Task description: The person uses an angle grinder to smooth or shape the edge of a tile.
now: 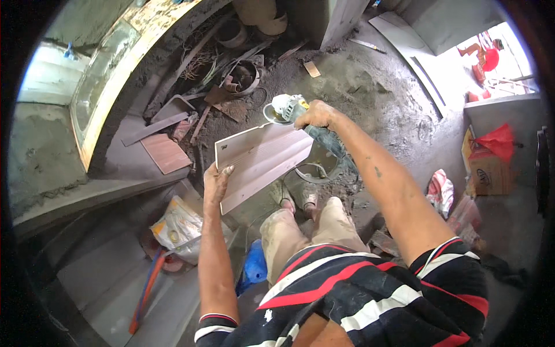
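My left hand (216,183) is closed on the left end of a light ceramic tile (263,161), its thumb lying over the tile's face. The tile is held tilted in the air in front of my knees. In my right hand (317,115) is an angle grinder (289,108), gripped at its body. Its round disc and guard sit at the tile's far upper edge; whether the disc touches the tile I cannot tell. Below the grinder, partly hidden behind the tile, stands a bucket (319,172).
Cut tile pieces (165,154) lie at the left among rubble and a round pan (241,78). A white sack (178,230) and a blue bag (254,265) are near my left leg. A cardboard box (490,175) stands at the right. Far right, a person (481,56) is outside the opening.
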Demonstrator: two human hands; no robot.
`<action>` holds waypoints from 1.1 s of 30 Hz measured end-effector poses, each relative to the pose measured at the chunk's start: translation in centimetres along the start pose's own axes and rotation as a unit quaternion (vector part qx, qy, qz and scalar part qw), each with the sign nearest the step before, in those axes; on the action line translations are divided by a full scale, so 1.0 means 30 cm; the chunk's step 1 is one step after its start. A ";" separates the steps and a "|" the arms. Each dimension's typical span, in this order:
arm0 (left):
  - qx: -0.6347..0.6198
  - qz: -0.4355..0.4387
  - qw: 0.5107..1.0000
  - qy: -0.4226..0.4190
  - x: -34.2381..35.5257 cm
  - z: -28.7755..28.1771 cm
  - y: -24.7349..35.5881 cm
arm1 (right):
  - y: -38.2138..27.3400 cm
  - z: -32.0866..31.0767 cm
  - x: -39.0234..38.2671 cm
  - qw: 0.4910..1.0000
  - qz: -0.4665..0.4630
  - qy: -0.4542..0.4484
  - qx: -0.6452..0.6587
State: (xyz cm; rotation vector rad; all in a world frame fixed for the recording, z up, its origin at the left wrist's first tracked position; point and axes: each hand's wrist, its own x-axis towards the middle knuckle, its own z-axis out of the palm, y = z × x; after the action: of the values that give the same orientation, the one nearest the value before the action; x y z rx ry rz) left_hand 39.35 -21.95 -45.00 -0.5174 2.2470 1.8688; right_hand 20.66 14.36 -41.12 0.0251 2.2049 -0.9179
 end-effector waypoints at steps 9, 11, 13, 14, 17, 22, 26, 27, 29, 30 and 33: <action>0.070 -0.017 0.997 -0.010 0.044 -0.033 0.025 | -0.036 0.043 0.031 0.997 -0.012 -0.010 -0.078; 0.065 -0.028 0.997 0.028 0.040 -0.003 0.058 | -0.018 0.050 0.049 0.995 -0.021 -0.009 -0.099; 0.059 -0.031 0.997 0.043 0.033 -0.005 0.042 | -0.039 0.044 0.062 0.992 -0.047 -0.016 -0.116; 0.051 -0.033 0.997 0.049 0.026 -0.006 0.035 | -0.047 0.037 0.070 0.990 -0.062 -0.025 -0.123; 0.072 -0.056 0.995 0.051 -0.004 0.010 0.061 | -0.059 0.050 0.072 0.986 -0.058 -0.044 -0.149; 0.039 -0.057 0.995 0.072 -0.052 0.070 0.042 | -0.061 0.004 0.125 0.983 -0.046 -0.079 -0.160; 0.028 -0.043 0.995 0.081 -0.062 0.064 -0.007 | -0.063 0.005 0.163 0.985 -0.045 -0.088 -0.139; 0.028 -0.046 0.995 0.086 -0.072 0.061 -0.016 | -0.068 0.017 0.163 0.985 -0.048 -0.092 -0.140; 0.015 -0.053 0.995 0.086 -0.095 0.043 -0.029 | -0.084 0.046 0.162 0.981 -0.040 -0.111 -0.152; 0.011 -0.051 0.995 0.084 -0.082 0.064 -0.026 | -0.070 0.039 0.179 0.981 -0.039 -0.107 -0.155; 0.023 -0.052 0.994 0.088 -0.065 0.089 -0.015 | -0.032 0.036 0.213 0.973 -0.082 -0.085 -0.198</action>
State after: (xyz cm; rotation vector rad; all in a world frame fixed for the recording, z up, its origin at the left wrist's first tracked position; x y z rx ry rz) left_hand 41.09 -19.10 -45.26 -0.8046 2.3140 1.7794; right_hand 16.41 11.41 -45.13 -0.4142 2.2108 -0.5267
